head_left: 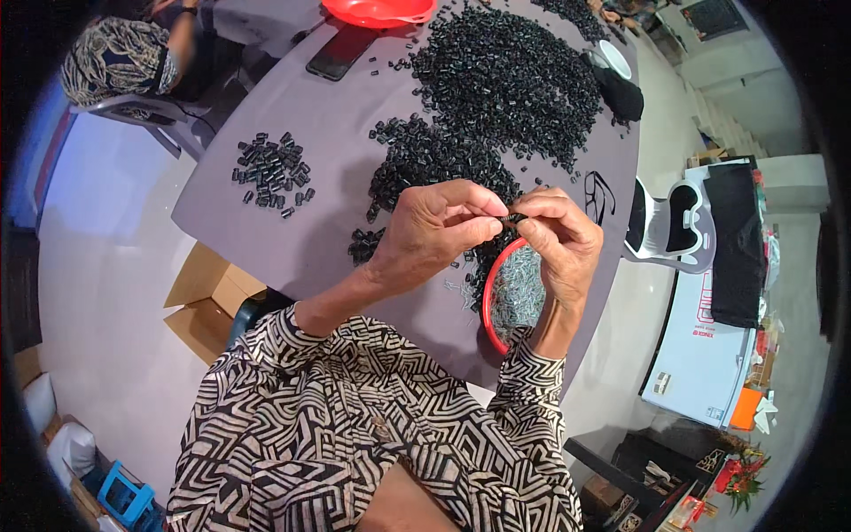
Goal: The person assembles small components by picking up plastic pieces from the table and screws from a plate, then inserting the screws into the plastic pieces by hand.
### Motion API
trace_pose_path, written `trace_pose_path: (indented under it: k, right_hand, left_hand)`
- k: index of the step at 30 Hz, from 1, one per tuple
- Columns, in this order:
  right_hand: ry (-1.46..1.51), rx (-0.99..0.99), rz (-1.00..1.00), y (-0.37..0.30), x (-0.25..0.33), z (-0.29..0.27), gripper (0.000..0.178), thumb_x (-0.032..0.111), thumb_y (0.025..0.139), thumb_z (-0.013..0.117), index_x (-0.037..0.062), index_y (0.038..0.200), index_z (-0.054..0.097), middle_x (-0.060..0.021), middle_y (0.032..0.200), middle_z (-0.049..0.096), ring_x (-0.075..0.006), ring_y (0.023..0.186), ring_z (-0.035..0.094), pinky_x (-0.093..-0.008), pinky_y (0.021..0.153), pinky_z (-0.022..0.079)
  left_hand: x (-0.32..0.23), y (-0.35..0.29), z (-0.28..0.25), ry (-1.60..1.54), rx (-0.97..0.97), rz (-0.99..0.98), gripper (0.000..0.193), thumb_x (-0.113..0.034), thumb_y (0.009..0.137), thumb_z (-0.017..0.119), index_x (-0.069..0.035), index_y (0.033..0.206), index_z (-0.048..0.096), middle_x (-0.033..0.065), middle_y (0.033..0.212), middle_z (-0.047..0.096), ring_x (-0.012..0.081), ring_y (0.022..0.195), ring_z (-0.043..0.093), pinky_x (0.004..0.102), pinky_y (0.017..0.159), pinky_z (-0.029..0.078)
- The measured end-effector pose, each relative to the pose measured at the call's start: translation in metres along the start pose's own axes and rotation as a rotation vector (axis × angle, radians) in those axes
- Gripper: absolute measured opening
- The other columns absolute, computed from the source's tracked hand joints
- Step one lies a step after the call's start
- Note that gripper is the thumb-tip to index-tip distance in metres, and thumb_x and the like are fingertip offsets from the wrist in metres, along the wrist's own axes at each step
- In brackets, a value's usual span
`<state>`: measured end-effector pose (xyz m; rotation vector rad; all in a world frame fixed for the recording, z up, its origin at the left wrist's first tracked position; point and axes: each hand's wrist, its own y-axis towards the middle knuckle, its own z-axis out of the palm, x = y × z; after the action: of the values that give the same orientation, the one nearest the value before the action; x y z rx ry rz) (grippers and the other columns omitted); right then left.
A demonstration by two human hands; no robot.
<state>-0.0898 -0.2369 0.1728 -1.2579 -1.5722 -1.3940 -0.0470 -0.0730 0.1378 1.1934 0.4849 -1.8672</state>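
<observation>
My left hand (425,235) and my right hand (567,244) meet above the near part of the table. Between their thumbs and fingertips they both pinch a small black ribbed piece (511,219). Its exact kind is too small to make out. Just under my right hand sits a red-rimmed bowl (487,310) full of slim silvery-grey pieces (517,288), a few of which lie loose beside it. A heap of small black plastic pieces (434,168) spreads behind my hands, partly hidden by them. A smaller group of similar pieces (273,173) lies apart on the left.
A grey cloth covers the table (328,133). Toward its far edge are a phone (341,53), a red basin (379,11) and a large black heap (505,80). Eyeglasses (600,195) lie right. An open cardboard box (208,301) stands below left; another person (120,62) sits far left.
</observation>
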Motion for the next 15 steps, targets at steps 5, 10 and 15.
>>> trace_pose_path:
  k: [5, 10, 15]
  right_hand:
    - [-0.087, 0.097, -0.015, 0.006, 0.008, -0.003, 0.013, -0.001, 0.071, 0.065, -0.0054, 0.082, 0.061, -0.0095, 0.08, 0.057, -0.0151, 0.074, 0.053, -0.0236, 0.064, 0.043]
    - [-0.107, 0.152, 0.04, 0.01, 0.009, -0.009, 0.013, -0.001, 0.071, 0.065, -0.005, 0.082, 0.061, -0.0083, 0.079, 0.057, -0.0128, 0.072, 0.053, -0.0219, 0.061, 0.042]
    - [-0.166, 0.172, 0.045, 0.015, 0.013, -0.009, 0.012, -0.003, 0.071, 0.065, -0.004, 0.082, 0.061, -0.0061, 0.078, 0.057, -0.0103, 0.067, 0.052, -0.0197, 0.057, 0.04]
  left_hand:
    - [0.002, 0.0, -0.001, 0.114, -0.025, 0.091, 0.013, 0.001, 0.078, 0.058, 0.0, 0.09, 0.061, -0.0014, 0.078, 0.059, 0.0017, 0.071, 0.052, 0.016, 0.06, 0.044]
    - [0.003, 0.003, -0.001, 0.275, -0.05, 0.164, 0.015, 0.001, 0.075, 0.059, 0.0, 0.089, 0.062, 0.0024, 0.077, 0.061, 0.0033, 0.069, 0.055, 0.0178, 0.061, 0.046]
    - [0.004, 0.005, 0.002, 0.339, -0.09, 0.288, 0.015, 0.001, 0.073, 0.06, 0.0, 0.088, 0.06, 0.0059, 0.077, 0.062, 0.0075, 0.068, 0.058, 0.0205, 0.061, 0.047]
